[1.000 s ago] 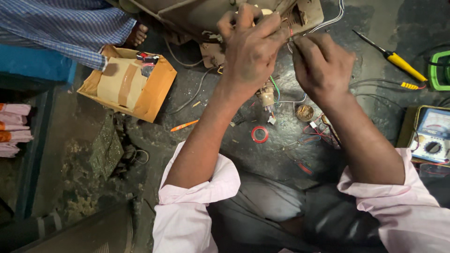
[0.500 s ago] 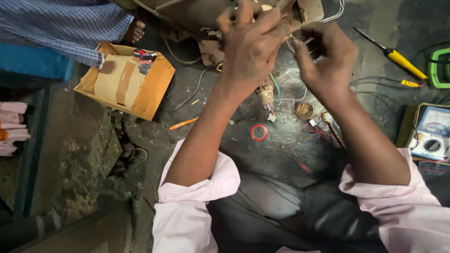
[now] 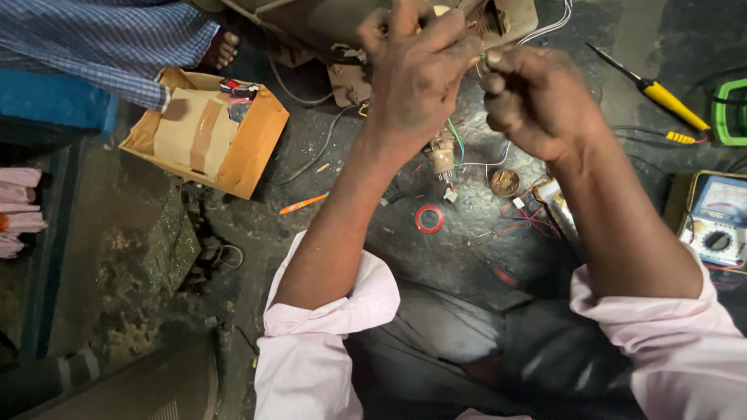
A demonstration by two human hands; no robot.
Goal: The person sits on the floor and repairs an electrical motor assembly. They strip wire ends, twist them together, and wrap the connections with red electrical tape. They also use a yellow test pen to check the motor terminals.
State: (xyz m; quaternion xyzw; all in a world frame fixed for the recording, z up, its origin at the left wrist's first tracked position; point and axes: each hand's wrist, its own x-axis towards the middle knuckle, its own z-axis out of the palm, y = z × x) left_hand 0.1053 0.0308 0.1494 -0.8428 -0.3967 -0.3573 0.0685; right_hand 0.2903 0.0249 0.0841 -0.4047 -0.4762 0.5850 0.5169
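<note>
Now, near to far from where you sit:

Floor at 6 o'clock: your knees and rolled pink sleeves; dark, gritty floor (image 3: 140, 257) all round.
Red tape ring (image 3: 429, 219): just ahead of your knees, flat on the floor, untouched.
Meter (image 3: 720, 222): at 3 o'clock, a boxy case with pale blue face and black dial.
Orange pen (image 3: 303, 204): at 10 o'clock, lying loose.
Cardboard box (image 3: 206, 132): at 10 o'clock, further out, open, tan, a brown tape strip across its flap; small red things inside.
Yellow-handled screwdriver (image 3: 661, 93): at 2 o'clock, well apart from both hands.
Left hand (image 3: 416, 74): at 12 o'clock, fingers curled onto the old chassis (image 3: 334, 23), steadying it.
Right hand (image 3: 537, 97): fingers pinched together on a thin wire end (image 3: 482, 56), just beside the left hand.
Step in hand: likely dressing or joining that wire at the chassis.
Next move: calls for a steady pinch and small, precise motion.
</note>
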